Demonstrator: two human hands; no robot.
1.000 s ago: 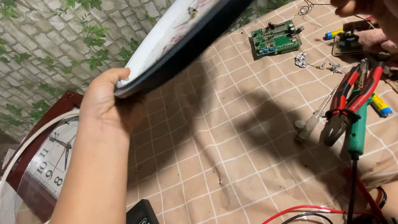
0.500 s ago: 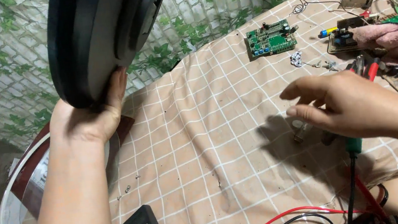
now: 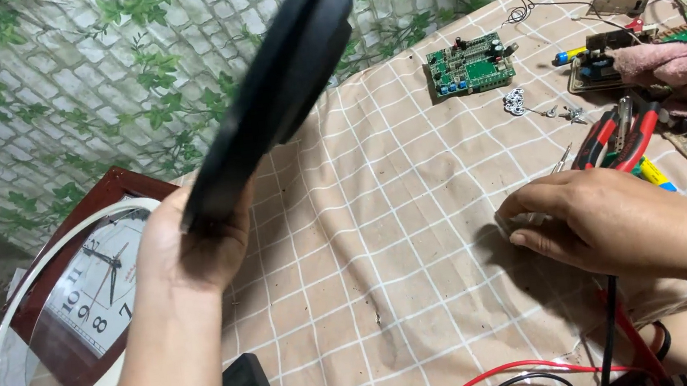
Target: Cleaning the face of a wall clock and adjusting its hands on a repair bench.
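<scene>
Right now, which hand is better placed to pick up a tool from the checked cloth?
Right. The right hand lies palm-down on the checked cloth, close beside the red-handled pliers. The left hand is occupied, gripping the black round disc raised off the cloth, away from the tools.

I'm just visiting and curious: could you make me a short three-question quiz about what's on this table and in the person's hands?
1. True or false: the left hand holds a round black clock body up off the checked tablecloth.
2. Which lies nearest the right hand? A) green circuit board B) red-handled pliers C) wall clock face
3. Fill in: the white ring at the table's left edge lies over a clock face in a ______ frame.

Key: 1 true; 2 B; 3 dark red-brown.
</scene>
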